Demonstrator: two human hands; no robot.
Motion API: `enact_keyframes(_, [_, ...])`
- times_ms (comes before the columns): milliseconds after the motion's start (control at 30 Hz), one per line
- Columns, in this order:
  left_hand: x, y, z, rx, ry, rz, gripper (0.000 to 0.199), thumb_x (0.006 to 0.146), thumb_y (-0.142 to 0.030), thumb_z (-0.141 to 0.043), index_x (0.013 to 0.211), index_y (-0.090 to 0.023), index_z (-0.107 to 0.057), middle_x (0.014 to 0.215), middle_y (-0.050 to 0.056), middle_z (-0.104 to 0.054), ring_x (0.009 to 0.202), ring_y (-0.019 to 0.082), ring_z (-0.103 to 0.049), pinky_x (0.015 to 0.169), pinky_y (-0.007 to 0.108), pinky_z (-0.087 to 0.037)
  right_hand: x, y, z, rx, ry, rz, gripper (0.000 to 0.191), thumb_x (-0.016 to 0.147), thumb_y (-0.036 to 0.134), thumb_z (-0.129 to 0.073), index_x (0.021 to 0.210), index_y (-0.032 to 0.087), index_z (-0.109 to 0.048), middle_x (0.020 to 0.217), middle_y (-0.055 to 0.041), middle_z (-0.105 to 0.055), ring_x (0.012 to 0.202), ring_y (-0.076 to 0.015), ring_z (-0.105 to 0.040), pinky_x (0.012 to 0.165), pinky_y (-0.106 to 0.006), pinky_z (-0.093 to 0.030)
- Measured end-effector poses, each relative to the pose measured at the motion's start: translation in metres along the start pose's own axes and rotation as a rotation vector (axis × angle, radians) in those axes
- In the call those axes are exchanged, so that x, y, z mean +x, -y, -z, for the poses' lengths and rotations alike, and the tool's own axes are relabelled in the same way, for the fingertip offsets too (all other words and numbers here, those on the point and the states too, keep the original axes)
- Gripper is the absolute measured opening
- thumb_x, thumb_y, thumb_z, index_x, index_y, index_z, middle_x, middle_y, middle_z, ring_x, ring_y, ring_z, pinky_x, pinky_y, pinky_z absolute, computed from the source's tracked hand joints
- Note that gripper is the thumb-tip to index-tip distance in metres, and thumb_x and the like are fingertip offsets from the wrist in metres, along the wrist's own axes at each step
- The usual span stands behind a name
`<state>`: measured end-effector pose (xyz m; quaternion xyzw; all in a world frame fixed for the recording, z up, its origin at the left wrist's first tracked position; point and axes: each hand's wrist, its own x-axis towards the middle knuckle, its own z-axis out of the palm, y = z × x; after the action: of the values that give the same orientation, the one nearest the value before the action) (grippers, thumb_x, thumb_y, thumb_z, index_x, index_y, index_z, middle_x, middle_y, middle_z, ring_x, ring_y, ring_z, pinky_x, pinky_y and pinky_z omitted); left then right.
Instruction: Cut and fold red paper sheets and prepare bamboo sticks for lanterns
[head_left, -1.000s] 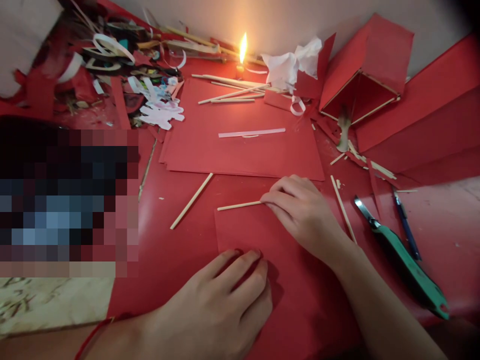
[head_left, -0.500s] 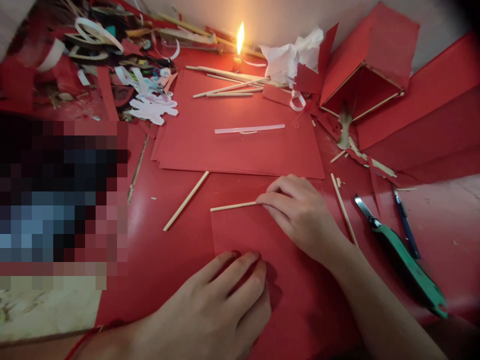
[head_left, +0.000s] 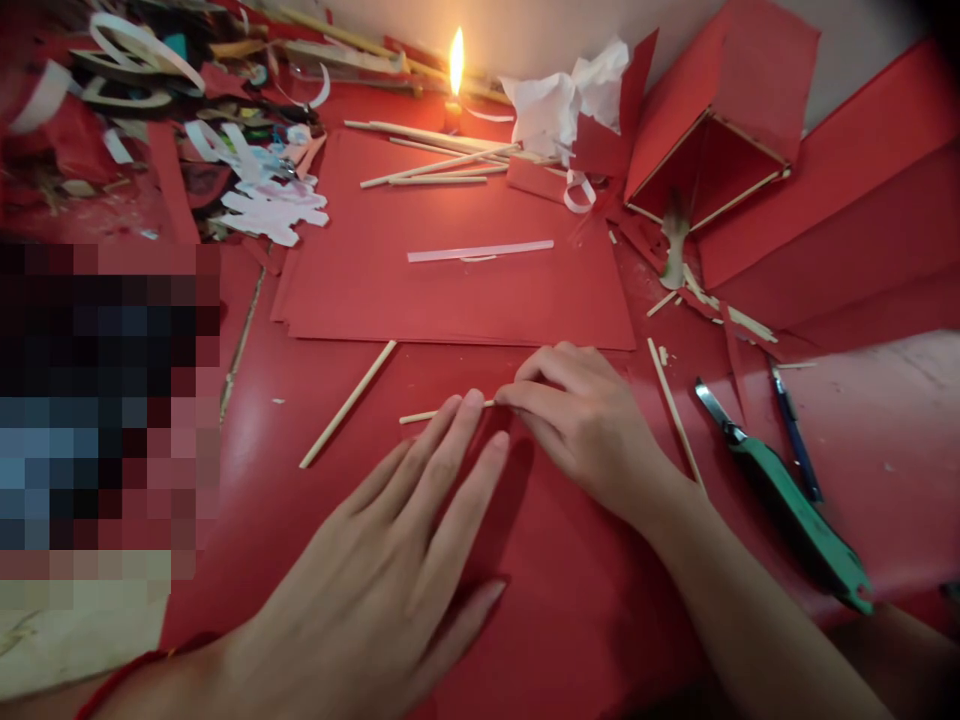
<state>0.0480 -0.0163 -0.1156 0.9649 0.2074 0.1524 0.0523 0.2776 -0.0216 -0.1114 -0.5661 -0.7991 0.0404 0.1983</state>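
Wooden stick [head_left: 431, 416] pinned at the fingertips

On my feed, the right hand [head_left: 577, 430] lies palm down with its fingers curled forward, and the fingertips [head_left: 510, 396] bear on the stick's right end. I cannot tell whether that is a true pinch or only pressure, because the hand itself hides the thumb's contact. The left hand [head_left: 375, 530] is flat and open, its fingers spread apart, and its index finger [head_left: 471, 402] appears to lie across the stick, just beside the right hand's fingertips. A thin red thread [head_left: 124, 668] circles the left wrist.

The stick lies nearly level near the upper edge of a loose red paper sheet [head_left: 570, 610], and that sheet sits on a red tabletop [head_left: 255, 480] under both hands. Just beyond it I see a stack of red paper sheets [head_left: 450, 300] carrying a pale strip [head_left: 480, 251] and, at its far end, a bundle of thin sticks [head_left: 435, 160]. One loose stick [head_left: 349, 405] lies to the left of the hands and another [head_left: 675, 410] lies to the right.

Further right are a green-handled craft knife [head_left: 795, 515] and a blue pen [head_left: 795, 440]. Along the far side stand a lit candle [head_left: 452, 115], crumpled white tissue [head_left: 562, 95] and a red paper panel on a stick frame [head_left: 705, 130]. Far left sits a heap of paper scraps [head_left: 187, 120] beside white paper cut-outs [head_left: 274, 212]. A pixelated patch [head_left: 97, 420] hides the left edge of my view.
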Motion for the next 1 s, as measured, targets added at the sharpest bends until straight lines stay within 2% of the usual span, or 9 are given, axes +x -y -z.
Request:
enact_keyframes(100, [0.001, 0.004, -0.007, 0.03, 0.048, 0.005, 0.081, 0.094, -0.046, -0.052, 0.157, 0.0, -0.029, 0.164, 0.024, -0.033, 0.154, 0.036, -0.029, 0.118, 0.048, -0.036, 0.001, 0.003, 0.002, 0.016, 0.032, -0.026, 0.023, 0.099, 0.01, -0.051, 0.098, 0.018, -0.073, 0.092, -0.0049, -0.067, 0.083, -0.0182, -0.054, 0.078, -0.035, -0.038])
enact_keyframes(267, [-0.003, 0.005, -0.015, 0.059, 0.063, -0.016, 0.086, 0.091, -0.056, -0.053, 0.156, -0.003, -0.034, 0.163, 0.023, -0.036, 0.153, 0.038, -0.031, 0.12, 0.05, -0.032, 0.0, 0.001, 0.01, -0.002, 0.071, -0.085, 0.02, 0.099, 0.012, -0.053, 0.108, 0.018, -0.07, 0.099, -0.0064, -0.07, 0.09, -0.0215, -0.057, 0.082, -0.037, -0.039])
enact_keyframes(367, [-0.005, 0.006, -0.016, 0.075, 0.057, -0.022, 0.088, 0.091, -0.057, -0.053, 0.157, -0.003, -0.032, 0.164, 0.023, -0.034, 0.153, 0.038, -0.03, 0.122, 0.05, -0.028, -0.003, -0.007, 0.02, 0.021, -0.035, -0.179, 0.016, 0.096, 0.015, -0.059, 0.109, 0.018, -0.067, 0.1, -0.0066, -0.071, 0.092, -0.0228, -0.06, 0.083, -0.037, -0.042])
enact_keyframes(433, [-0.005, 0.007, -0.017, 0.078, 0.065, -0.018, 0.088, 0.091, -0.056, -0.053, 0.157, -0.003, -0.03, 0.165, 0.023, -0.03, 0.154, 0.037, -0.028, 0.123, 0.049, -0.025, -0.005, -0.013, 0.027, 0.043, -0.13, -0.25, 0.012, 0.094, 0.013, -0.059, 0.101, 0.019, -0.067, 0.094, -0.005, -0.07, 0.089, -0.0217, -0.061, 0.081, -0.036, -0.043])
enact_keyframes(500, [-0.005, 0.007, -0.018, 0.074, 0.07, -0.016, 0.089, 0.09, -0.055, -0.053, 0.158, -0.003, -0.028, 0.167, 0.023, -0.026, 0.155, 0.037, -0.026, 0.123, 0.049, -0.024, -0.007, -0.015, 0.031, 0.063, -0.173, -0.297, 0.012, 0.092, 0.01, -0.059, 0.092, 0.02, -0.066, 0.089, -0.0031, -0.069, 0.085, -0.0202, -0.061, 0.079, -0.035, -0.043])
enact_keyframes(600, [-0.006, 0.008, -0.02, 0.062, 0.075, -0.021, 0.09, 0.091, -0.056, -0.052, 0.159, -0.003, -0.025, 0.169, 0.023, -0.021, 0.155, 0.037, -0.024, 0.124, 0.048, -0.021, -0.007, -0.014, 0.031, 0.09, -0.115, -0.303, 0.013, 0.092, 0.009, -0.061, 0.087, 0.02, -0.066, 0.084, -0.0012, -0.068, 0.082, -0.0181, -0.061, 0.078, -0.033, -0.042])
enact_keyframes(767, [-0.007, 0.009, -0.022, 0.047, 0.077, -0.008, 0.089, 0.091, -0.053, -0.051, 0.16, -0.005, -0.024, 0.17, 0.022, -0.017, 0.156, 0.037, -0.023, 0.125, 0.047, -0.018, -0.006, -0.01, 0.024, 0.169, 0.033, -0.331, 0.013, 0.094, 0.009, -0.06, 0.089, 0.019, -0.068, 0.087, -0.0014, -0.069, 0.083, -0.0169, -0.061, 0.078, -0.032, -0.042])
enact_keyframes(1000, [-0.007, 0.01, -0.023, 0.044, 0.086, -0.011, 0.092, 0.089, -0.058, -0.052, 0.161, -0.007, -0.024, 0.17, 0.021, -0.017, 0.156, 0.036, -0.021, 0.125, 0.047, -0.017, -0.005, -0.008, 0.024, 0.194, 0.037, -0.353, 0.012, 0.095, 0.011, -0.061, 0.091, 0.018, -0.069, 0.088, -0.0023, -0.069, 0.083, -0.0169, -0.061, 0.077, -0.031, -0.042])
